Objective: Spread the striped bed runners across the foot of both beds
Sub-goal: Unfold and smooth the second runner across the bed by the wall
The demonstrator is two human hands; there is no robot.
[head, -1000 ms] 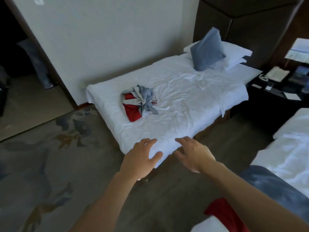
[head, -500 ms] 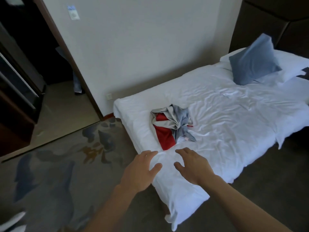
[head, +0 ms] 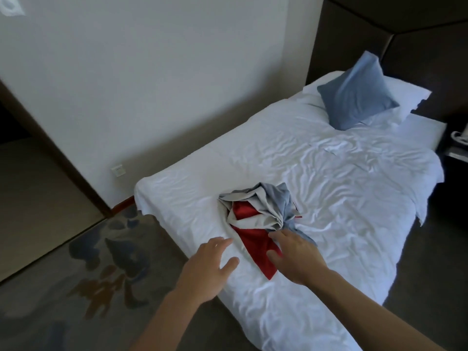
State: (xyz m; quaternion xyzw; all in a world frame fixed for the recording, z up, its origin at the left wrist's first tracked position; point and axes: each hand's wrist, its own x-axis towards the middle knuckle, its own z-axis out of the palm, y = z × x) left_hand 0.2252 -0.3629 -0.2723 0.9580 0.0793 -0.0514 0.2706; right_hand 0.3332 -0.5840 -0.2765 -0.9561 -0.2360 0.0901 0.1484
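A crumpled bed runner (head: 255,216) in red, grey and blue lies bunched near the foot of a white bed (head: 342,198). My left hand (head: 205,269) hovers over the sheet just left of the runner's red end, fingers apart, holding nothing. My right hand (head: 296,257) is spread over the runner's near edge, fingers apart, covering part of the red and blue cloth; no grip shows. Only this one bed is in view.
A blue cushion (head: 354,92) leans on white pillows (head: 402,95) at the dark headboard (head: 417,41). A white wall runs along the bed's far side. Patterned carpet (head: 76,287) lies left of the bed, a dark nightstand with a phone (head: 458,138) at the right edge.
I have come closer to the bed. Both hands moved forward from the bed's near edge to the crumpled runner. The second bed has left the view.
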